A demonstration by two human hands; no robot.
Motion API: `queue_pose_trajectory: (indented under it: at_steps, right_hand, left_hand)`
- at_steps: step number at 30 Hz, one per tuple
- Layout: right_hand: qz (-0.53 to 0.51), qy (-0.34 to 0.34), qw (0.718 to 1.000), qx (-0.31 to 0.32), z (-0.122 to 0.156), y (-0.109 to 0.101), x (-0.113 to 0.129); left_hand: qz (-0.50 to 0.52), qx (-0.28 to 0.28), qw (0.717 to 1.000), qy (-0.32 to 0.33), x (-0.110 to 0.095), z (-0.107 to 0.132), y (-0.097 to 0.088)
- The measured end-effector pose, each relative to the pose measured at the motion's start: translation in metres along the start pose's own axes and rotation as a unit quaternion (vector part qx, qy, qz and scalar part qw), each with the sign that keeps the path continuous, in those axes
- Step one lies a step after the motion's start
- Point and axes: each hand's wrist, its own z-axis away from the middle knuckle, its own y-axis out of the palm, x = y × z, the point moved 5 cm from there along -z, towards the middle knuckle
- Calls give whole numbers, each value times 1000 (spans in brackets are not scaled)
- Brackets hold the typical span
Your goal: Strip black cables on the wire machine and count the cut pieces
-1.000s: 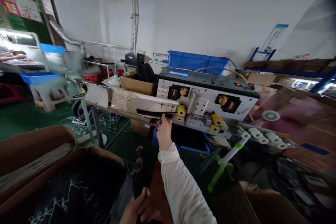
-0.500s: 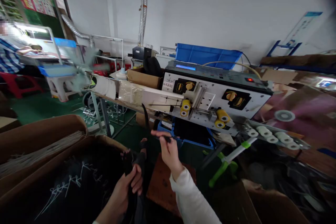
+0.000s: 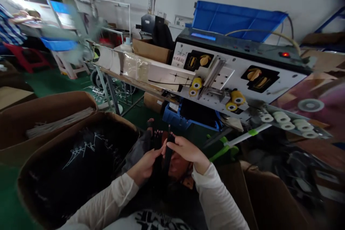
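Black cord (image 3: 168, 154) stands nearly upright between my hands, a narrow, matt length with its top end sticking up past my fingers. It sits just above my lap, in front of my chest. My right hand (image 3: 185, 152) is closed around its upper part, with the fingers curled in and pinching it. My left hand (image 3: 144, 165) is partly open, its fingers stretched toward the cord and touching the dark strands just beside it. I can't tell whether that hand has a real grip. Below my hands, the cord's lower end disappears into a dark mass against my clothes, and I can't make out where it finishes or how many strands are there.

Off-white sleeves (image 3: 105, 201) cover both forearms, and a printed shirt (image 3: 153, 221) shows at the bottom of my view. To my left is a cardboard box (image 3: 118, 120) lined with black and holding thin white wires (image 3: 88, 158). A second box (image 3: 45, 122) behind it holds a bundle of pale wires (image 3: 60, 122). Ahead, a white-fronted machine (image 3: 239, 61) with yellow rollers (image 3: 196, 83) sits on a surface (image 3: 129, 86), and a blue crate (image 3: 178, 118) stands below it. Farther left, a co-worker (image 3: 10, 25) in a checked shirt is blurred and partly cut off.
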Motion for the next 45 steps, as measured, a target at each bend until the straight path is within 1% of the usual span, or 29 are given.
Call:
queue_pose_trajectory:
  at_steps: [2,4,5,6,9,11,13,15,17,19,22,27,30,32,33,35,37,39,42,44,45]
  right_hand:
    - [45,-23,996,-70,2,-11,-9]
    - [105,-55,982,-149,4,-22,-16]
    - [124,-68,975,-172,5,-25,-19]
    - [129,-76,972,-181,5,-26,-22]
    - [92,-78,978,-171,3,-24,-30]
    - [53,-88,977,-187,3,-24,-30]
    - [22,-101,974,-201,4,-25,-26]
    - [0,-103,975,-199,5,-24,-24]
    - [-6,-96,976,-195,6,-23,-24]
    - [-9,-72,979,-191,6,-22,-27]
    - [-22,-42,981,-187,8,-21,-31]
    - [-19,-63,975,-211,11,-23,-27]
    - [-3,-65,978,-198,13,-23,-26]
    - [-20,-81,979,-188,14,-24,-25]
    - [-42,-101,975,-191,16,-25,-24]
    - [-96,-158,960,-212,19,-28,-21]
    - [-141,-209,940,-230,23,-29,-19]
    - [-159,-241,929,-231,22,-22,-17]
    - [-163,-263,928,-208,15,-3,-10]
    - [-168,-265,928,-203,7,10,-4]
    - [-173,-262,926,-211,4,14,-3]
  left_hand:
    - [16,9,999,-27,7,3,3]
    - [-6,1,1000,-28,10,5,5]
    - [-27,-3,999,-22,10,6,5]
    - [-47,-3,999,-13,10,7,6]
    - [-78,26,997,14,11,7,10]
    - [-78,46,996,21,13,6,10]
    - [-77,52,995,17,15,5,8]
    - [-66,52,996,4,17,5,7]
    - [-44,55,997,-11,18,5,8]
    - [-27,58,998,-19,18,5,9]
    - [-30,64,997,-21,17,5,11]
    - [-68,91,993,-12,16,5,12]
    - [-93,108,990,-1,15,3,14]
    - [-116,122,986,12,10,0,18]
    - [-129,127,983,20,5,-1,23]
    - [-159,131,977,45,-11,-3,38]
    - [-196,135,968,85,-35,-4,61]
    - [-236,153,950,137,-61,-4,92]
    - [-285,192,919,196,-96,-4,145]
    - [-315,198,898,233,-115,-5,177]
    - [-329,196,887,256,-124,-5,191]
